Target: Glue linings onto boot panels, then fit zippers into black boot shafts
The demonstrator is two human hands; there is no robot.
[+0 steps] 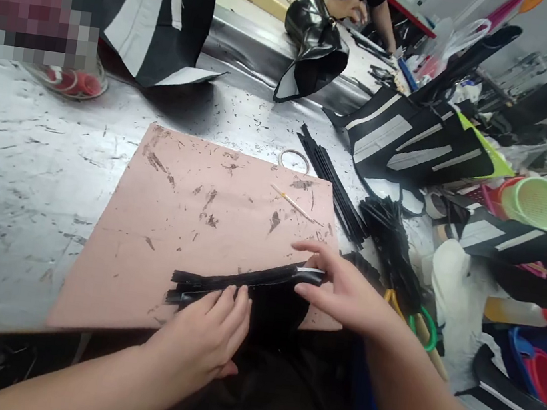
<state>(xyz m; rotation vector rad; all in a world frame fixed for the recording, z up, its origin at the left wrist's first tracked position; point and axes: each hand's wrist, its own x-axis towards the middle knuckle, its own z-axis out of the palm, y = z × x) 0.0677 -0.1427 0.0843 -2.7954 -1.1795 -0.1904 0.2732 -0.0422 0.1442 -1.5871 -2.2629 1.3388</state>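
Observation:
On the pink board [173,198] near its front edge lies a black leather piece [277,303] edged with dark strips that look like zipper tape [223,282]. Two strip ends stick out side by side on the left. My left hand [217,325] presses its fingertips on the lower strip, with the thumb beneath the piece. My right hand [336,286] grips the right end, where a short white strip shows; its thumb and forefinger stand apart around that end, and the other fingers are partly hidden.
A thin white stick [296,205] and a tape ring [294,161] lie by the board's far right. Beyond are black strips [334,186], a shiny black boot upper [314,49] and black panels [413,139]. Scissors [426,329] sit right. A co-worker's hand [349,10] shows across the table.

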